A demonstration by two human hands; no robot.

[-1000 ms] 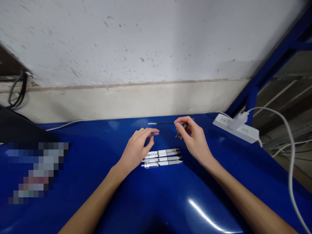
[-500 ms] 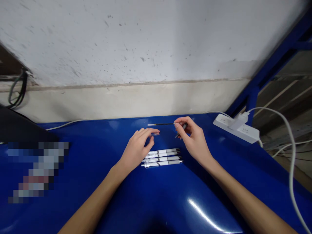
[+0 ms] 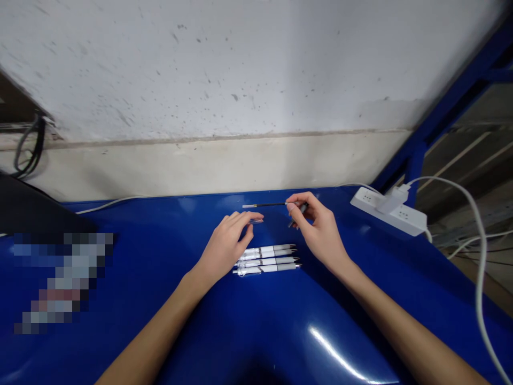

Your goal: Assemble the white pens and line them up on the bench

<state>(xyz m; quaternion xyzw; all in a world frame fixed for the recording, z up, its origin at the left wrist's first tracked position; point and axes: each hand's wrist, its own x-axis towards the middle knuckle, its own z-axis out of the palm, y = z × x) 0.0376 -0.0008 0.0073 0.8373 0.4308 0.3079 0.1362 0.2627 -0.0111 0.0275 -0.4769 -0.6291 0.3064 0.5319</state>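
Note:
Above the blue table, my right hand (image 3: 315,224) is closed, pinching a slim pen refill (image 3: 270,204) by its tip end between thumb and index finger. The refill is dark along the ink and clear at its left end, and points left. A dark grey pen piece (image 3: 297,216) is also tucked in that hand, partly hidden by the fingers. My left hand (image 3: 228,238) is curled, with a clear pen part (image 3: 255,221) showing between index finger and thumb; the palm hides the remainder. Several white-and-grey click pens (image 3: 269,262) lie side by side just below, tips to the right.
A white power strip (image 3: 388,212) with a plugged-in adapter and cable sits on the right of the blue table (image 3: 248,326). A black object (image 3: 36,208) and a blurred-out item (image 3: 68,283) are at left. The wall (image 3: 240,166) runs behind; a blue metal frame (image 3: 417,155) stands right.

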